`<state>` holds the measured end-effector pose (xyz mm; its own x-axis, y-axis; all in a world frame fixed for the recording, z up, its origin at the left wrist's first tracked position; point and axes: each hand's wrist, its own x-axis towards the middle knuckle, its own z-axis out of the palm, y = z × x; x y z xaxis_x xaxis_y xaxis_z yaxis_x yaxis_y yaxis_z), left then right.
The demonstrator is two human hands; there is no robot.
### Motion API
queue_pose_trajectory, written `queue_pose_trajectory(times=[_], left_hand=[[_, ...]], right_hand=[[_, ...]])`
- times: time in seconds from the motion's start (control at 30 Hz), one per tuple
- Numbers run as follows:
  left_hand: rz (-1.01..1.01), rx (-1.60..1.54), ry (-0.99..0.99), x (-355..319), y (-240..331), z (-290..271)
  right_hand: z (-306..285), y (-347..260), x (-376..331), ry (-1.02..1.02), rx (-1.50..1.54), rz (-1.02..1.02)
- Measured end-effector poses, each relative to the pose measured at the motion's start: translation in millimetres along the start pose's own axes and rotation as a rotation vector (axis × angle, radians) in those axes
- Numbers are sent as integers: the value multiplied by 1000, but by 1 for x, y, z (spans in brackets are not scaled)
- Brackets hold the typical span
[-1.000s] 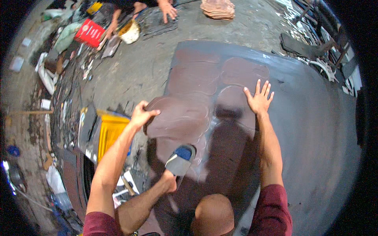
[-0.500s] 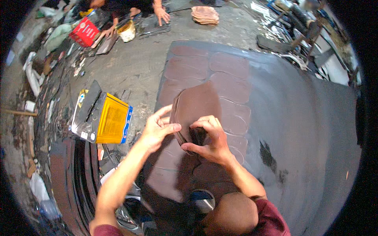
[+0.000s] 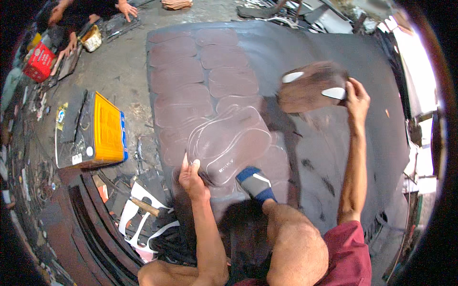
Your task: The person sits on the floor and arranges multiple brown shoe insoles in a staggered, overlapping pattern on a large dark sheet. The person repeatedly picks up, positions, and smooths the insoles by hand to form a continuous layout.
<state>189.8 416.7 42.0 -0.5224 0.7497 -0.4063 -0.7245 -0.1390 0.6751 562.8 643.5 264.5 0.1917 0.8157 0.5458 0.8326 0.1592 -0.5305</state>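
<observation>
My left hand (image 3: 193, 180) pinches the near-left edge of a few thin, dark brown sole-shaped pieces (image 3: 231, 143), slightly fanned, above a brown sheet. Away to the right, my right hand (image 3: 358, 97) grips the end of a brown sole-shaped piece (image 3: 310, 90) bearing two white oval patches. Motion blurs this piece, so its thickness cannot be told. Beneath both hands lies the dark sheet (image 3: 281, 43), where rows of brown sole shapes (image 3: 179, 71) are laid or marked out. My socked foot (image 3: 255, 181) rests beside the pieces in my left hand.
A yellow and white square can (image 3: 107, 128) stands left of the sheet. Nearer me are white scraps (image 3: 138, 209) and stacked dark strips (image 3: 90, 214). At far left, another person's hands (image 3: 126, 9) are near a red box (image 3: 40, 62) and a small bucket (image 3: 90, 38). Brown pieces (image 3: 176, 4) lie stacked beyond.
My right hand has left the pieces in my left hand and swung right, now carrying the piece with white patches. The view has shifted right, and my socked foot now shows.
</observation>
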Motion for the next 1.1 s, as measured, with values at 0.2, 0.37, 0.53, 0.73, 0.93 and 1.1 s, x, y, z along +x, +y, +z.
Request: queue_pose_trajectory(times=[0.2, 0.37, 0.53, 0.73, 0.93, 1.1], left_hand=[[-84, 501, 195, 19, -70, -52], [-529, 316, -383, -59, -54, 68], [-1103, -144, -673, -117, -65, 108], [-538, 492, -1073, -192, -122, 119], [-889, 666, -1341, -365, -213, 113], [-553, 1009, -1652, -467, -317, 94]], right_hand=[[-150, -46, -108, -35, -81, -91], [-154, -57, -164, -226, -107, -249], [-138, -49, -278, -683, -192, -484], [-225, 23, -408, -271, 633, 604], [-351, 120, -523, 332, 961, 1131], [-445, 189, -587, 648, 446, 1084]])
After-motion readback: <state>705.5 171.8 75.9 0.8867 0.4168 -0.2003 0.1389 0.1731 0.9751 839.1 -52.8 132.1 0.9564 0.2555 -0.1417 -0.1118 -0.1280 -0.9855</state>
